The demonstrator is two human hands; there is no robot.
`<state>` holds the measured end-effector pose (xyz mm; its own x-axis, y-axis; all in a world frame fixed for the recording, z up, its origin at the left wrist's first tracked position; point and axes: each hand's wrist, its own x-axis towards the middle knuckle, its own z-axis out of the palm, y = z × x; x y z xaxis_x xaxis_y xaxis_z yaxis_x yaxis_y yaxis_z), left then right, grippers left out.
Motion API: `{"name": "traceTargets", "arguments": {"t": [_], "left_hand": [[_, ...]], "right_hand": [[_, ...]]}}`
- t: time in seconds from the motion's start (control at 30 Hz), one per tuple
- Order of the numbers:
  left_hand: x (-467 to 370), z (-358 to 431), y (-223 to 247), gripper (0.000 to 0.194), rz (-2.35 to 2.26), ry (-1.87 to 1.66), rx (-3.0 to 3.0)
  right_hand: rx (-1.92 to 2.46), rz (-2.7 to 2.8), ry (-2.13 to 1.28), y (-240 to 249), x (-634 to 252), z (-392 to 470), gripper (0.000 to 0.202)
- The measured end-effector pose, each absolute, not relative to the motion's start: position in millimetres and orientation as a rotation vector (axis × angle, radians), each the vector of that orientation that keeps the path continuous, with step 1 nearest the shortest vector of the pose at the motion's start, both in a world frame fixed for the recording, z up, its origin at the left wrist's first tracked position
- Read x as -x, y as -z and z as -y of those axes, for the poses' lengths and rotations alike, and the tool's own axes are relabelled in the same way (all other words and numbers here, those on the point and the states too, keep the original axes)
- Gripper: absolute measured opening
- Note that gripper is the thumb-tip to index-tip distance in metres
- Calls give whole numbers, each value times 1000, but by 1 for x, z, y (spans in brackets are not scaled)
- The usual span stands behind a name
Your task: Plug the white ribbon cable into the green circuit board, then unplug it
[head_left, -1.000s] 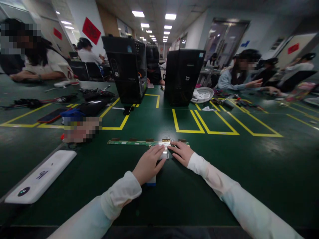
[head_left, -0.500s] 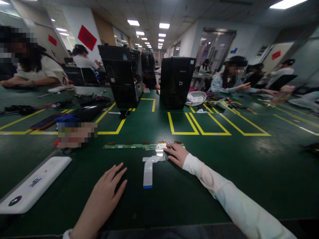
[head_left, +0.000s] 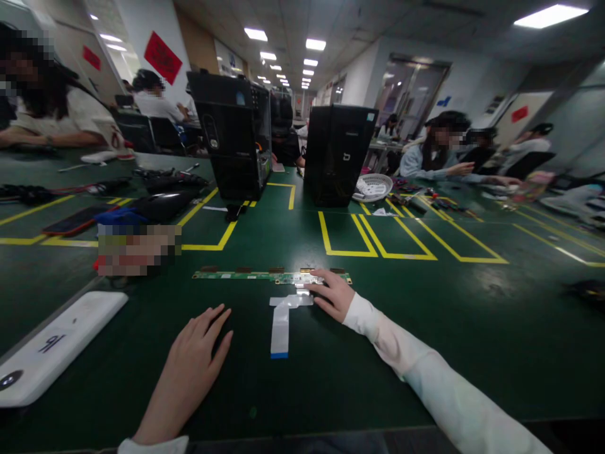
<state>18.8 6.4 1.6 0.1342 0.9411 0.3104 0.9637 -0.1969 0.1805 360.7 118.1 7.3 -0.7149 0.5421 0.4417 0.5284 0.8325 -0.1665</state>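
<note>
A long, narrow green circuit board [head_left: 255, 276] lies crosswise on the dark green table. From its right part a white flat ribbon cable [head_left: 280, 325] with a blue end comes toward me, folded near the board. My right hand [head_left: 333, 294] is at the board's right part, fingers spread, the fingertips over the board and beside the cable's connector; whether they press on it is unclear. My left hand [head_left: 201, 347] hovers or rests left of the cable with its fingers apart and nothing in it.
A white device [head_left: 61, 347] lies at the left, with a blurred-out item and a dark phone [head_left: 78, 219] beyond. Two black computer towers [head_left: 231, 135] [head_left: 338, 154] stand ahead, a white basket [head_left: 373, 187] beside the right one. People sit at both sides.
My right fingers have shifted slightly left over the board. My left hand has moved a little to the left. The view has turned slightly.
</note>
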Motion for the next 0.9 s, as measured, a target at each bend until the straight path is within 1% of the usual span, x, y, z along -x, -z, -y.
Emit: {"name": "traceTargets", "arguments": {"t": [0.07,0.2,0.43,0.9], "left_hand": [[-18,-6,-1,54,1950,557,2322],[-19,-5,-3,55,1946,543,2329],[-19,-5,-3,54,1945,531,2336],[-20,-5,-3,53,1931,566,2315]], "right_hand": [[784,2564,-52,-9,-353,-116,44],[913,2642,-64,-9,-345,-112,50],[1048,2681,-49,-7,-346,-111,48],[1021,2671,-24,-3,-345,-112,49]]}}
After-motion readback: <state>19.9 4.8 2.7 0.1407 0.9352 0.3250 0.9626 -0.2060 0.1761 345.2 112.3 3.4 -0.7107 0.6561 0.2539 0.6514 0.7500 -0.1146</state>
